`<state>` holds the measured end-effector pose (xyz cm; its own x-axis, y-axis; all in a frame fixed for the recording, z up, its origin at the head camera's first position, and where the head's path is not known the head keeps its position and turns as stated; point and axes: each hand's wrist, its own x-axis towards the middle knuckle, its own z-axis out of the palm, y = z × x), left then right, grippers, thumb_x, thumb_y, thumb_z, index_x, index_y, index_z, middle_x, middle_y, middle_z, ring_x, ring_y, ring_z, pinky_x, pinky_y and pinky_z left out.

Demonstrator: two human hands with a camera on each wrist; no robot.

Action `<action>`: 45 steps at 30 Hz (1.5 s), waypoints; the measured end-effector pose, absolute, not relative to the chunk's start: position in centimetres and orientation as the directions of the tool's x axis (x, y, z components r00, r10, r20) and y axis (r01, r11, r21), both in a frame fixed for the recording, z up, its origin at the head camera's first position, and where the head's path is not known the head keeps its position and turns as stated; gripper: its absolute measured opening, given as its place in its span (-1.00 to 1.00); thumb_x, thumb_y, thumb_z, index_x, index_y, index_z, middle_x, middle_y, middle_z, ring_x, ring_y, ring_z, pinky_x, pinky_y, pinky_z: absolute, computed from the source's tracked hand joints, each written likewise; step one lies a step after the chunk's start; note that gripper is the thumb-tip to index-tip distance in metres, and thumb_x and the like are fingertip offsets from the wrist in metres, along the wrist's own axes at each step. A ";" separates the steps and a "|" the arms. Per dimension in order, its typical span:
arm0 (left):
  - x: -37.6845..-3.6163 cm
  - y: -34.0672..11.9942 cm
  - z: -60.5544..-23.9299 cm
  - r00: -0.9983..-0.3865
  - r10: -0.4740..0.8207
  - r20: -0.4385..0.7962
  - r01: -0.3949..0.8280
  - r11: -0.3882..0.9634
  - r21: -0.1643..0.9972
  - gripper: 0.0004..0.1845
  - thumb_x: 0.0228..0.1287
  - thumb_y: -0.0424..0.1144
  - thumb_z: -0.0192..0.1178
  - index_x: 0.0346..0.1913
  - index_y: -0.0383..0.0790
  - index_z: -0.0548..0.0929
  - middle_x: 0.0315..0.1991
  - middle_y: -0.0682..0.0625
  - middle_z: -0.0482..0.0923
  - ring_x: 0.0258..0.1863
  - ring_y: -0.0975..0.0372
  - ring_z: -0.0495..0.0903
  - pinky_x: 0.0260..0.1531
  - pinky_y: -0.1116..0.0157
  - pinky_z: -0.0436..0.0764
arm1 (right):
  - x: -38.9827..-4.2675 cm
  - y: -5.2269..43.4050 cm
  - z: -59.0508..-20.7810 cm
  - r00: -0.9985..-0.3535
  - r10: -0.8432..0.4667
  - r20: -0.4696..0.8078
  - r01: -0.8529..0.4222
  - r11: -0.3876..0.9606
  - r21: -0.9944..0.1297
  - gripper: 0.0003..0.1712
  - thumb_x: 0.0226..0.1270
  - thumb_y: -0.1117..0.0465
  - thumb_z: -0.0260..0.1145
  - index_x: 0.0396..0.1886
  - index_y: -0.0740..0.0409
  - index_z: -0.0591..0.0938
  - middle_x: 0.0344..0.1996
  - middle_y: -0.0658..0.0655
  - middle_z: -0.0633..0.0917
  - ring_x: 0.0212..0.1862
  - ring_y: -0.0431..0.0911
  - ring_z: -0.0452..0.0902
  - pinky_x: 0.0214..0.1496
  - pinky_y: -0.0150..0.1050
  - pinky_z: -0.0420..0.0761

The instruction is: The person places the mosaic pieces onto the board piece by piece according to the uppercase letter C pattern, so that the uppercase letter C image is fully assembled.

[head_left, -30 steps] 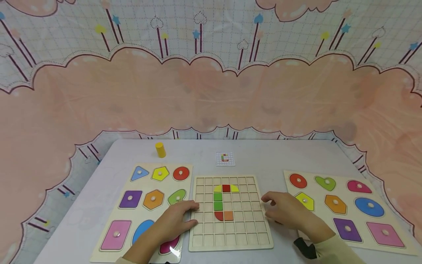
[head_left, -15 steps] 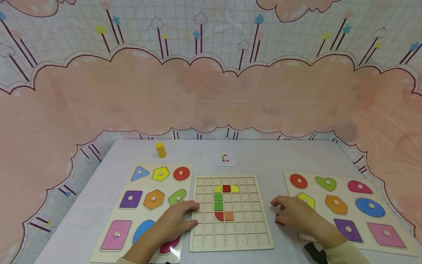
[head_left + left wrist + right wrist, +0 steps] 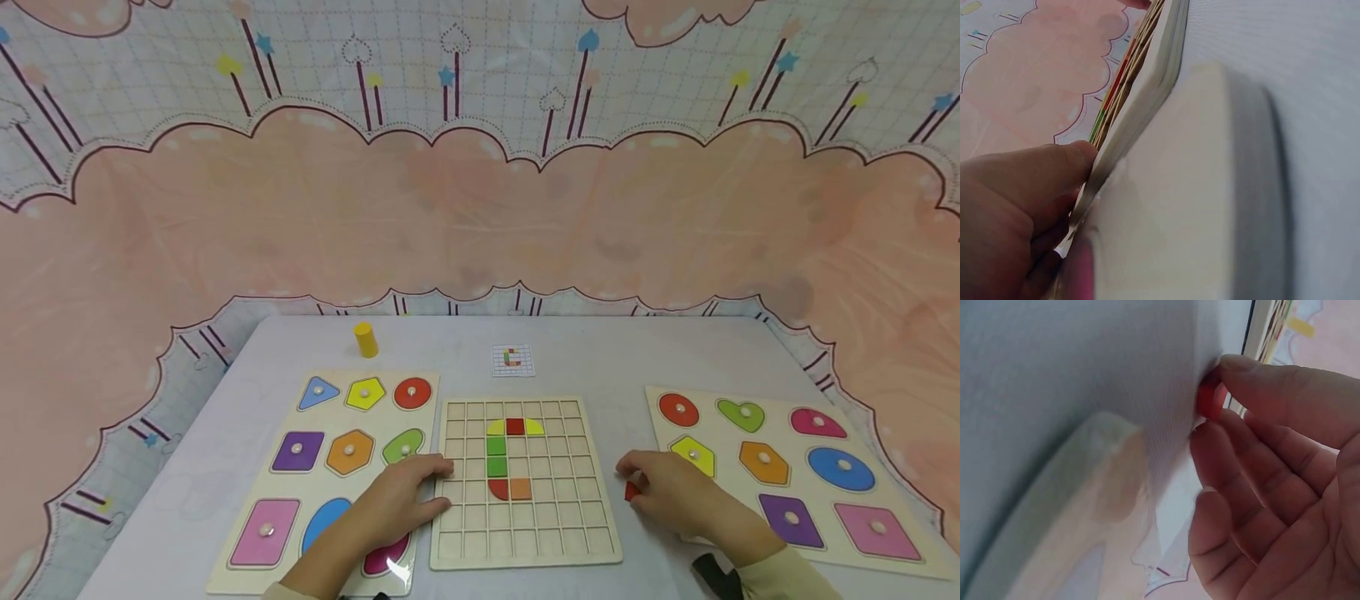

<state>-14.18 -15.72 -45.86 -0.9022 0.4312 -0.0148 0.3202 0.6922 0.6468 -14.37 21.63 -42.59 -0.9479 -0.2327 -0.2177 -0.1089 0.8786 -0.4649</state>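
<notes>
The wooden grid board (image 3: 555,542) lies flat in the middle of the table. On it, a C-like figure is laid from two yellow quarter-round pieces, a red square (image 3: 515,427), two green squares (image 3: 497,457), a red quarter-round piece (image 3: 498,489) and an orange square (image 3: 520,489). My left hand (image 3: 397,500) rests against the board's left edge, its thumb and fingertips touching the rim. To the right of the board, low over the table, my right hand (image 3: 667,492) pinches a small red block (image 3: 1210,399) between thumb and fingers; its full outline is hidden.
Knobbed shape boards flank the grid: a left shape board (image 3: 251,487), partly beneath my left forearm, and a right shape board (image 3: 810,492) beside my right wrist. Behind stand a yellow cylinder (image 3: 366,340) and a small pattern card (image 3: 513,361). A patterned cloth (image 3: 480,217) hangs beyond.
My right hand has drawn slightly away to the right from the grid board, and the red block now shows at its fingertips. The left hand stays in place at the board's edge.
</notes>
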 end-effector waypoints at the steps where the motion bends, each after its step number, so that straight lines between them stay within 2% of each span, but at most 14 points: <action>1: -14.2 -15.7 -45.9 -0.902 0.431 -0.014 0.321 0.694 0.644 -0.57 0.19 -0.20 0.44 0.13 -0.18 0.66 0.14 -0.04 0.61 0.24 -0.02 0.50 0.26 -0.08 0.44 | -14.4 21.6 -42.6 -0.949 -0.235 -0.211 -0.114 0.877 -0.467 -0.64 0.10 0.35 0.53 -0.09 0.04 0.69 -0.31 -0.11 0.65 -0.29 -0.14 0.49 -0.13 -0.18 0.66; 5: -14.2 -15.7 -45.8 -0.903 0.430 -0.010 0.324 0.695 0.642 -0.57 0.19 -0.20 0.44 0.13 -0.18 0.66 0.14 -0.04 0.61 0.24 -0.02 0.50 0.26 -0.07 0.44 | -14.5 21.3 -42.8 -0.953 -0.244 -0.182 -0.132 0.871 -0.474 -0.67 0.12 0.34 0.52 -0.11 0.05 0.69 -0.33 -0.13 0.64 -0.36 -0.16 0.44 -0.29 -0.30 0.58; 9: -14.2 -15.7 -45.9 -0.901 0.434 -0.005 0.327 0.688 0.648 -0.57 0.19 -0.21 0.44 0.13 -0.19 0.66 0.13 -0.06 0.61 0.23 -0.02 0.51 0.26 -0.07 0.44 | -14.6 21.1 -43.0 -0.955 -0.254 -0.151 -0.155 0.865 -0.478 -0.69 0.12 0.34 0.52 -0.13 0.05 0.69 -0.37 -0.13 0.63 -0.38 -0.16 0.43 -0.34 -0.32 0.55; 14: -14.4 -15.7 -46.0 -0.901 0.434 -0.008 0.327 0.691 0.645 -0.57 0.20 -0.22 0.43 0.13 -0.19 0.66 0.14 -0.04 0.61 0.23 -0.01 0.51 0.26 -0.06 0.45 | -14.6 20.7 -43.0 -0.958 -0.249 -0.141 -0.153 0.861 -0.485 -0.72 0.13 0.36 0.51 -0.17 0.05 0.69 -0.44 -0.13 0.62 -0.38 -0.16 0.45 -0.34 -0.31 0.56; 24: -14.4 -15.8 -46.0 -0.903 0.429 -0.030 0.311 0.699 0.644 -0.56 0.21 -0.22 0.43 0.15 -0.19 0.65 0.15 -0.04 0.61 0.24 -0.01 0.50 0.26 -0.06 0.45 | -15.0 20.4 -43.2 -0.961 -0.247 -0.127 -0.161 0.869 -0.468 -0.69 0.12 0.35 0.51 -0.13 0.10 0.68 -0.31 -0.08 0.67 -0.33 -0.16 0.49 -0.26 -0.23 0.60; 31: -14.3 -15.7 -45.8 -0.903 0.430 -0.027 0.309 0.689 0.655 -0.56 0.20 -0.21 0.43 0.15 -0.20 0.65 0.14 -0.04 0.61 0.24 -0.01 0.50 0.26 -0.08 0.44 | -15.1 20.3 -43.0 -0.961 -0.233 -0.150 -0.140 0.875 -0.463 -0.66 0.14 0.36 0.49 -0.07 0.09 0.68 -0.36 -0.08 0.64 -0.34 -0.15 0.48 -0.26 -0.23 0.60; 40: -14.2 -15.7 -45.8 -0.902 0.432 -0.014 0.321 0.691 0.647 -0.56 0.20 -0.21 0.43 0.14 -0.20 0.65 0.13 -0.04 0.61 0.22 -0.01 0.51 0.25 -0.07 0.45 | -14.9 20.5 -43.0 -0.948 -0.272 -0.167 -0.155 0.850 -0.503 -0.66 0.12 0.44 0.45 -0.10 0.08 0.67 -0.48 -0.09 0.57 -0.38 -0.14 0.45 -0.33 -0.29 0.55; 45: -14.4 -15.7 -45.8 -0.903 0.428 -0.032 0.308 0.699 0.645 -0.56 0.21 -0.21 0.42 0.15 -0.19 0.65 0.15 -0.04 0.61 0.24 -0.01 0.50 0.26 -0.07 0.44 | -14.9 20.6 -42.9 -0.947 -0.273 -0.166 -0.156 0.848 -0.507 -0.68 0.14 0.45 0.44 -0.14 0.07 0.67 -0.47 -0.10 0.59 -0.37 -0.14 0.45 -0.30 -0.27 0.56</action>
